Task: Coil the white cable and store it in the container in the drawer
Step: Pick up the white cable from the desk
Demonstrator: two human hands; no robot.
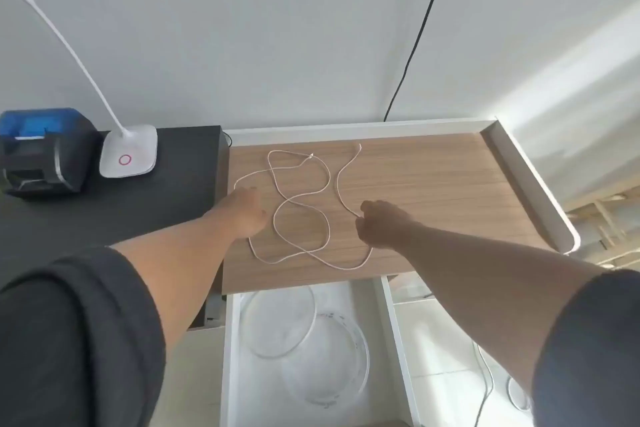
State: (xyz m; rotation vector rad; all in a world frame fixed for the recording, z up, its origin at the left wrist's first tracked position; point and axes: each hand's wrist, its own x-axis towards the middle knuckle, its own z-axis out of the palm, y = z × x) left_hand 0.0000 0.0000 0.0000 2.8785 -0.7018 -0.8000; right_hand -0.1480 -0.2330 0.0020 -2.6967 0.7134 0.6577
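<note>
The white cable point(300, 199) lies in loose loops across the wooden tabletop point(433, 184), both ends near the far edge. My left hand point(244, 210) rests on the cable's left side, fingers down on the wood; whether it grips the cable I cannot tell. My right hand point(382, 224) is closed, pinching a strand of the cable at its fingertips. Below the table's near edge the white drawer point(230, 340) stands open. Inside it sit a clear round container point(325, 367) and a clear round lid point(280, 321).
A white desk lamp point(128, 156) and a blue-and-black device point(41, 152) stand on the black surface point(156, 211) at left. A black cord point(415, 35) runs down the wall. The tabletop has a raised white rim point(533, 177) at back and right.
</note>
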